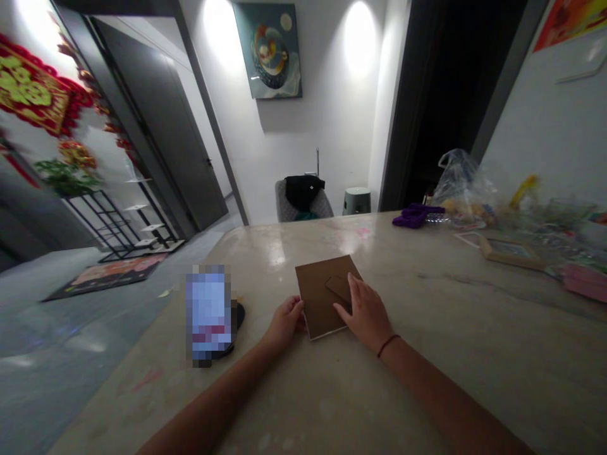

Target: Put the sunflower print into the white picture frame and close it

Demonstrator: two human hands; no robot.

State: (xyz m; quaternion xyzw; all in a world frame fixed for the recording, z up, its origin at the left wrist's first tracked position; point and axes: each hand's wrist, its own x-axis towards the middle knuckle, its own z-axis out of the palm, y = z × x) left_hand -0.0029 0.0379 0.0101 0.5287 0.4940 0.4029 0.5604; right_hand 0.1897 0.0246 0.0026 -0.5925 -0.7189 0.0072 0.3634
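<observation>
A brown picture frame backing board (322,297) with a cut outline like a stand flap and a thin pale edge is over the table in front of me. My left hand (287,319) holds its left edge, the thumb at the rim and the other fingers partly hidden. Across the board's right side lies my right hand (367,309), thumb spread from the stretched fingers. What lies under the board is hidden.
To the left on the stone table (427,366) stands a blurred-out, phone-like screen (208,313). At the right are a wooden photo frame (512,251), a purple cloth (415,215), a clear plastic bag (462,180) and a pink item (585,281). Beyond the table is a chair (282,202).
</observation>
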